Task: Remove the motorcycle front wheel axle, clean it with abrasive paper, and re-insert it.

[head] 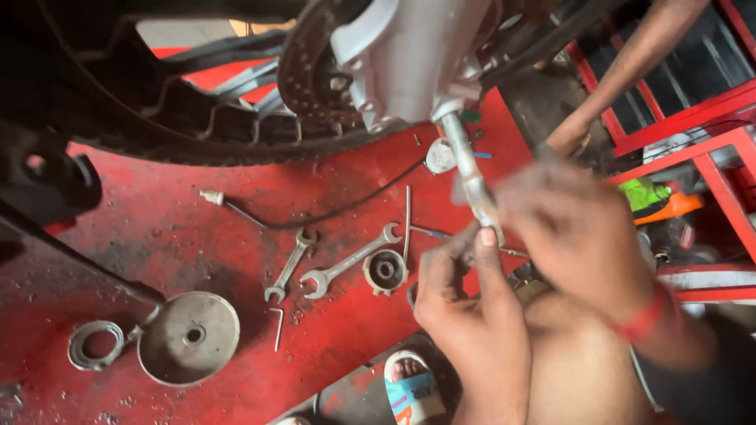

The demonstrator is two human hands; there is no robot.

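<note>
Both hands meet on a silver metal rod-like tool (471, 177) that runs from the hub casting (413, 59) of the motorcycle wheel (157, 118) down and slightly right toward the person. Its long axis is steep, near vertical in the view, with the top end seated at the underside of the casting and the lower end between the hands. The left hand (465, 303) sits below the tool, fingers curled, thumb laid up along the lower end of the shaft. The right hand (571, 228) comes in from the right, blurred, closed loosely about the same lower end; how tight its grip is I cannot tell. Of the two, the left is the lower and grips the very tip.

On the red floor (157, 228) to the left of the hands lie two open-ended spanners (346, 264), a round bush (385, 271), a black cable (331, 212), a hex key (277, 327) and a shallow metal dish (189, 337). Another person's arm (622, 71) reaches in at upper right.
</note>
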